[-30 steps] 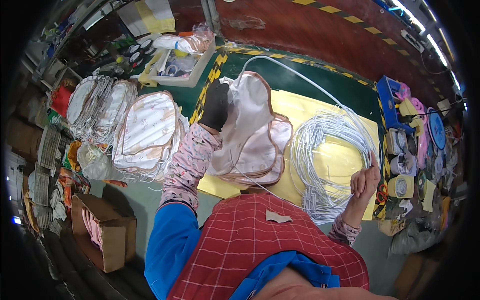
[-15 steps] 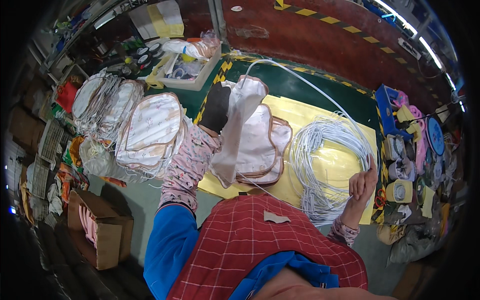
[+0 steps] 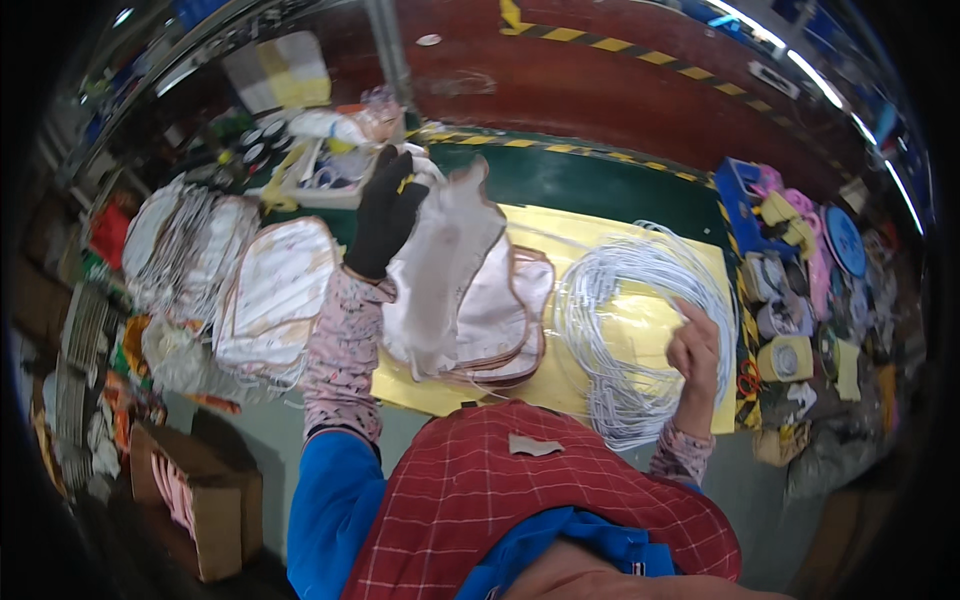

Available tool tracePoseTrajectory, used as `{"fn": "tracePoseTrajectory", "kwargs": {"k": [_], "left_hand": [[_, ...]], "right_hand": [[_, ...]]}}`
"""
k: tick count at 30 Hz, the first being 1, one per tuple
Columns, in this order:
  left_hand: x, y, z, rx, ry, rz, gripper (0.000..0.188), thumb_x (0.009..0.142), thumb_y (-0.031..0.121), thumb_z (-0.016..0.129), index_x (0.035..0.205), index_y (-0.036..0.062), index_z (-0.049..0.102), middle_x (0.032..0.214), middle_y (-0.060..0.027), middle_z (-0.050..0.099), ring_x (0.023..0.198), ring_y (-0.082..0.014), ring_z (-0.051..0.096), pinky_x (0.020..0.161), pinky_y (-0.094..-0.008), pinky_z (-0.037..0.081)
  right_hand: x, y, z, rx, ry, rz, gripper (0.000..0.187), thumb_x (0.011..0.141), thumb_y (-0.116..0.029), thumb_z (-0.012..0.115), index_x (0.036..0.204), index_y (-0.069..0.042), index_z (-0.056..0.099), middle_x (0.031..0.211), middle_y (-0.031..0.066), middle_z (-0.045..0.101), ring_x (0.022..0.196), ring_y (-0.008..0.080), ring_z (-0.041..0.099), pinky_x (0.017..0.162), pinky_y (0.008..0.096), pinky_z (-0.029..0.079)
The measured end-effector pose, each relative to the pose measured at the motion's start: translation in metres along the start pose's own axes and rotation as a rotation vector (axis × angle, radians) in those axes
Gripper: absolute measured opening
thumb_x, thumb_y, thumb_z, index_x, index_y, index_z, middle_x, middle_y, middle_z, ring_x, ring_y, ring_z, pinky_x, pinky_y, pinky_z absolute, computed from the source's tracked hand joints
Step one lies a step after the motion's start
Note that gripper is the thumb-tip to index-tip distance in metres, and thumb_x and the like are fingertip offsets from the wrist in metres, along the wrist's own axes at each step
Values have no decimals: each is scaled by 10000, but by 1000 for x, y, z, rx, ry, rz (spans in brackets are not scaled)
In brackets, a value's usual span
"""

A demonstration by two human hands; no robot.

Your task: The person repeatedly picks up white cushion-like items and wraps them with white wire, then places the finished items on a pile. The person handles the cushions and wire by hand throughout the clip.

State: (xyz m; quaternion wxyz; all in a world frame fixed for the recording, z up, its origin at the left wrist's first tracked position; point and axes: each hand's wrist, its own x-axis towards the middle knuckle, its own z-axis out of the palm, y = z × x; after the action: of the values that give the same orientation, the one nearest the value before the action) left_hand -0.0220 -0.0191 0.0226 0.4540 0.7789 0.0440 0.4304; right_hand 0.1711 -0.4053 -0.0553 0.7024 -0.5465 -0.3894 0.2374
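My left hand [image 3: 386, 215], in a dark glove, is raised over the left part of the bench with its fingers pointing up. A pale fabric piece [image 3: 445, 270] with a brown bound edge stands lifted against the glove's palm side, blurred by motion. Behind and below it lies a stack of similar fabric pieces [image 3: 505, 335]. My bare right hand [image 3: 695, 345] is over the right side of a coil of white wires [image 3: 605, 400]. Its forefinger points up and its other fingers are curled; whatever they hold is hidden.
Yellow sheeting [image 3: 520, 225] covers part of the green bench [image 3: 600, 185]. More fabric pieces [image 3: 285, 280] with wires are piled at left, near a white tray [image 3: 320, 190]. A blue bin [image 3: 745, 200] and small containers line the right. A cardboard box [image 3: 225, 510] sits low at left.
My left hand has turned its fingers upward, with the fabric piece swinging beside it. My right hand has moved inward over the coil. The high wire arc between the hands has gone from view.
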Motion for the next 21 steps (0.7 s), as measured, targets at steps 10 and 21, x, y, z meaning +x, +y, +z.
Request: {"fn": "tracePoseTrajectory", "kwargs": {"k": [10, 21], "left_hand": [[5, 52, 18, 525, -5, 329, 175, 844, 136, 536, 979, 38, 590, 892, -104, 615, 884, -221, 602, 764, -384, 470], [-10, 6, -6, 362, 70, 119, 189, 705, 99, 642, 885, 66, 595, 762, -100, 602, 633, -249, 596, 585, -348, 463]], "right_hand": [[49, -78, 58, -463, -78, -85, 392, 823, -55, 485, 1206, 12, 536, 597, 33, 566, 502, 89, 526, 576, 281, 485], [57, -42, 69, -215, -108, -43, 301, 901, -116, 458, 1146, 1, 588, 678, -35, 575, 491, 53, 475, 447, 198, 364]]}}
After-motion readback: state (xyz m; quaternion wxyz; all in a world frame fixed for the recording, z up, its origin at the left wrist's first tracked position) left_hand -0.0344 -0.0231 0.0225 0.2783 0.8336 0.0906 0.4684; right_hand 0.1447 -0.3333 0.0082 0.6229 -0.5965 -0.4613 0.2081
